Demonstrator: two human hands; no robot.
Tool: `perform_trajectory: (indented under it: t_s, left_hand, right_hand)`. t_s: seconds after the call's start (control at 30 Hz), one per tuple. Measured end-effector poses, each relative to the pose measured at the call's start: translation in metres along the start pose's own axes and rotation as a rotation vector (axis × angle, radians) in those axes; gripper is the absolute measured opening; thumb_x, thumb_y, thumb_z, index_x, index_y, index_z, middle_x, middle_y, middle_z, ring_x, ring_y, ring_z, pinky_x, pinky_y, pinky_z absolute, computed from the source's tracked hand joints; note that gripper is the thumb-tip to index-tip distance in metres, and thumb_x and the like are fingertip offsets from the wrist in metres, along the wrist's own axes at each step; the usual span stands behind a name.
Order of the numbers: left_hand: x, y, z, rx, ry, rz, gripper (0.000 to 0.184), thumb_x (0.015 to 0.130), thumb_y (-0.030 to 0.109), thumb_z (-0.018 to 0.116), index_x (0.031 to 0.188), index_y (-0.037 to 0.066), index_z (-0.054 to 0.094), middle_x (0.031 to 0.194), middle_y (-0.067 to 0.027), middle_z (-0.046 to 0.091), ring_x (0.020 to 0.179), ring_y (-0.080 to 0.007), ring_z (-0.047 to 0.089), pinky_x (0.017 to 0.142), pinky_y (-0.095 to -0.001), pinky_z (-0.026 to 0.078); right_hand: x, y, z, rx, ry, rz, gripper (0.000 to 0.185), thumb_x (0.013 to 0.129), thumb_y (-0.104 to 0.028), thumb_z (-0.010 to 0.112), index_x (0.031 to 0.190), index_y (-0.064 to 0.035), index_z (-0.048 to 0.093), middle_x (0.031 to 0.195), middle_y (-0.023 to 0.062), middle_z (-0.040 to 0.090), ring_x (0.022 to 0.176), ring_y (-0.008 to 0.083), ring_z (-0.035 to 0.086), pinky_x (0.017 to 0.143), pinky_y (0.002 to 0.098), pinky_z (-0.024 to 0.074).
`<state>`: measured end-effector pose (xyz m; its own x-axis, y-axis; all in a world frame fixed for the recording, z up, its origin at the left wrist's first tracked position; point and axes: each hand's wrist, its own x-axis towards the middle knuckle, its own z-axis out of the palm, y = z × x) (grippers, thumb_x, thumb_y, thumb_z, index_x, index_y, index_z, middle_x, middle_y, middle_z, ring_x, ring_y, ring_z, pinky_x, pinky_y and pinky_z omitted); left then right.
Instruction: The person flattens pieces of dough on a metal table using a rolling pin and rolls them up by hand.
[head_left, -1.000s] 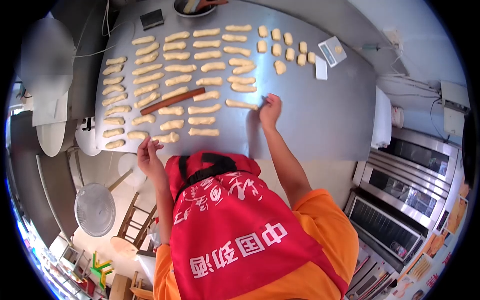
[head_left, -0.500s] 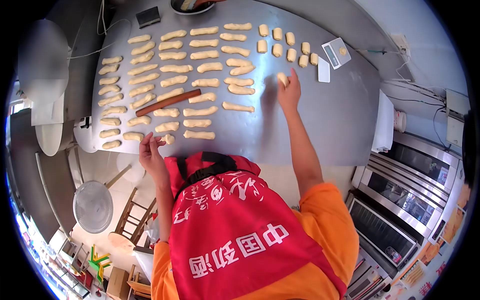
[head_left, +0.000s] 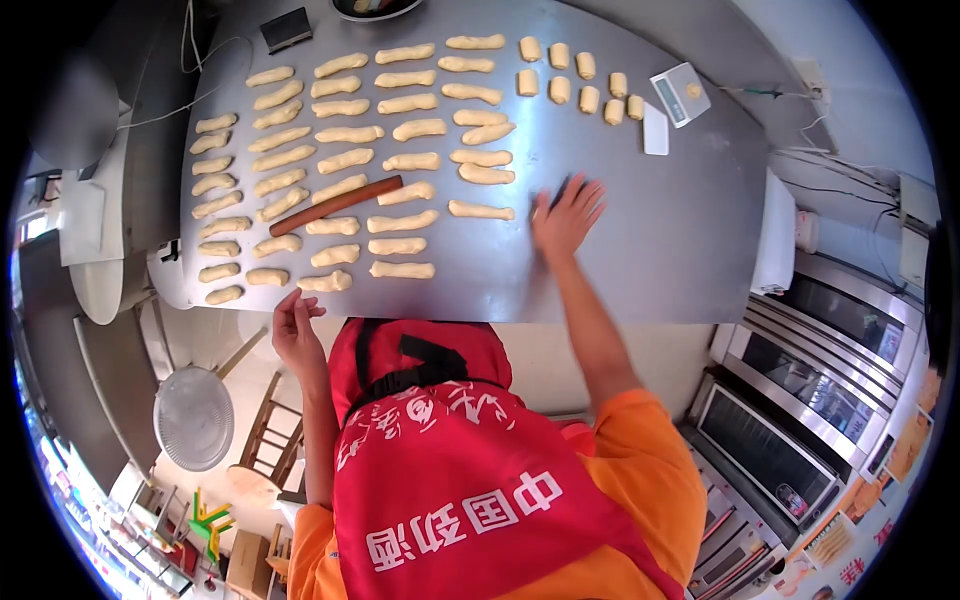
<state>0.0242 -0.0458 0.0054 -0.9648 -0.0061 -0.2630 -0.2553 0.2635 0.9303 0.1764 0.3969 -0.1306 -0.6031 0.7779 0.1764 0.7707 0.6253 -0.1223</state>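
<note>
My right hand [head_left: 568,218] lies palm down over the steel table, fingers stretched out and a little apart. Whatever is under the palm is hidden. To its left is the nearest dough strip [head_left: 481,210]. My left hand [head_left: 298,318] hangs at the table's front edge, fingers loosely bent with nothing visible in them, just below a knobbly dough strip [head_left: 325,282]. Rows of dough strips cover the left half of the table. A brown rolling pin [head_left: 336,205] rests slantwise among them. Short dough rolls [head_left: 589,99] stand in two rows at the back right.
A small scale [head_left: 681,94] with a dough bit on it and a white card [head_left: 655,130] are at the back right. A dark box [head_left: 287,31] and a bowl [head_left: 376,8] sit at the back. A fan [head_left: 193,418] and a wooden chair [head_left: 268,440] stand below left.
My right hand reached back to the separate dough lump, took it, and came back toward me; its fingers are now spread flat. The lump has gone from its earlier place. My left hand has moved slightly.
</note>
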Motion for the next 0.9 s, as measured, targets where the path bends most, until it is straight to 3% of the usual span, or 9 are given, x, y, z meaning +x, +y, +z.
perform_trajectory:
  t_s: [0.1,0.2,0.3,0.37,0.43,0.53,0.57,0.7,0.9]
  left_hand:
    - [-0.011,-0.006,-0.013,0.092,-0.047,0.001,0.021,0.111,0.007,0.059,0.126,-0.003,0.07,0.099,-0.0097,0.076,0.082,-0.012,0.071,0.078,-0.0267,0.056]
    - [-0.022,-0.015,-0.025,0.066,-0.069,0.028,0.02,0.111,0.006,0.059,0.125,-0.003,0.07,0.098,-0.009,0.076,0.082,-0.0114,0.071,0.077,-0.026,0.056]
    - [-0.031,-0.014,-0.029,0.122,-0.046,0.016,0.02,0.111,0.008,0.059,0.125,-0.003,0.07,0.097,-0.0085,0.075,0.082,-0.0115,0.071,0.078,-0.0264,0.056]
    - [-0.026,-0.02,-0.029,0.051,-0.023,0.025,0.021,0.112,0.009,0.059,0.125,-0.003,0.069,0.098,-0.0084,0.076,0.082,-0.0121,0.071,0.079,-0.0269,0.056]
    - [-0.02,-0.015,-0.028,0.022,0.004,0.031,0.021,0.112,0.009,0.058,0.125,-0.004,0.069,0.098,-0.0089,0.076,0.082,-0.0127,0.071,0.079,-0.0274,0.056]
    - [-0.008,-0.008,-0.02,-0.024,0.028,0.036,0.022,0.112,0.01,0.058,0.125,-0.005,0.069,0.1,-0.0101,0.076,0.083,-0.0135,0.072,0.08,-0.0279,0.056]
    - [-0.005,-0.002,-0.015,-0.039,0.023,0.027,0.022,0.112,0.01,0.058,0.125,-0.004,0.069,0.1,-0.0103,0.076,0.084,-0.0136,0.072,0.081,-0.0278,0.056]
    - [-0.004,-0.003,-0.003,-0.099,-0.07,0.022,0.022,0.112,0.01,0.058,0.125,-0.004,0.069,0.1,-0.0107,0.076,0.084,-0.0137,0.072,0.081,-0.0278,0.056]
    - [-0.016,-0.01,0.007,-0.06,-0.12,0.019,0.022,0.112,0.01,0.059,0.126,-0.004,0.069,0.1,-0.0107,0.076,0.084,-0.0139,0.072,0.08,-0.0274,0.057]
  right_hand:
    - [0.111,0.015,0.023,0.1,0.335,0.021,0.08,0.106,-0.047,0.057,0.163,0.0054,0.036,0.166,0.0413,0.033,0.16,0.0534,0.022,0.131,0.0643,0.0088]
    - [0.109,0.013,0.025,0.19,0.21,-0.096,0.072,0.109,-0.044,0.053,0.16,0.0049,0.041,0.164,0.0361,0.04,0.159,0.0507,0.027,0.13,0.0621,0.0149]
    - [0.028,-0.001,0.021,0.086,0.106,0.098,0.066,0.108,-0.04,0.055,0.156,0.0049,0.048,0.164,0.033,0.043,0.158,0.05,0.031,0.129,0.0591,0.0202]
    - [-0.038,-0.011,-0.004,0.086,0.05,-0.153,0.067,0.106,-0.044,0.059,0.158,-0.0019,0.051,0.166,0.0288,0.043,0.156,0.0515,0.034,0.125,0.0625,0.0236]
    - [-0.091,-0.025,-0.027,0.232,-0.013,-0.179,0.06,0.1,-0.037,0.071,0.15,-0.0072,0.058,0.165,0.0243,0.047,0.156,0.0502,0.034,0.127,0.0621,0.0204]
    - [-0.102,-0.017,-0.022,0.345,0.036,-0.157,0.046,0.095,-0.025,0.078,0.137,-0.01,0.064,0.148,0.0143,0.064,0.147,0.0441,0.047,0.122,0.0632,0.0238]
    - [-0.094,-0.014,-0.02,0.339,0.105,-0.166,0.031,0.098,-0.014,0.076,0.126,-0.0077,0.064,0.121,0.0081,0.071,0.125,0.0365,0.063,0.111,0.057,0.0385]
    - [-0.064,-0.04,-0.07,0.781,-0.038,0.239,0.03,0.108,-0.016,0.066,0.134,-0.0014,0.062,0.108,0.0089,0.07,0.096,0.0256,0.072,0.086,0.038,0.0545]
    - [-0.077,-0.068,-0.123,1.624,-0.235,0.318,0.027,0.115,-0.012,0.052,0.137,0.0021,0.059,0.118,0.0123,0.071,0.112,0.0241,0.073,0.101,0.0386,0.0549]
